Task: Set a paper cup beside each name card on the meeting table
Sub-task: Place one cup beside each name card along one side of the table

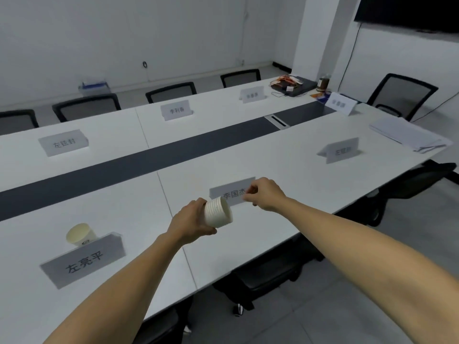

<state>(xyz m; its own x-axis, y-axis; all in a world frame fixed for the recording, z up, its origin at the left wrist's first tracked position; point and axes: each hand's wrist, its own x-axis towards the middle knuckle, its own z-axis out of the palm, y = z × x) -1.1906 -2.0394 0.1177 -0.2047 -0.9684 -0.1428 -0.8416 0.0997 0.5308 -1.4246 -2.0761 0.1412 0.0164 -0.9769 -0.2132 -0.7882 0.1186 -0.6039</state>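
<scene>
The left hand (191, 220) grips the stack of cups (218, 212) (lying sideways), its open end toward the nearby pinched right hand (264, 193).

Nearest name card (84, 260), at my lower left on the surface (285, 170): reads 左亮平, clear and legible. Card directly ahead of me (229, 192): reads 李国杰, its last character partly covered by my right hand (263, 194). Far-side card on the left (64, 142): three characters, seemingly 左钰封, soft focus, reading uncertain. Far-side middle card (176, 110): reads 李利春, small but readable. The three remaining cards (252, 95) (339, 103) (342, 151) carry print too blurred to read. The paper cup (80, 235) behind the nearest card bears a dark mark I cannot make out.
</scene>
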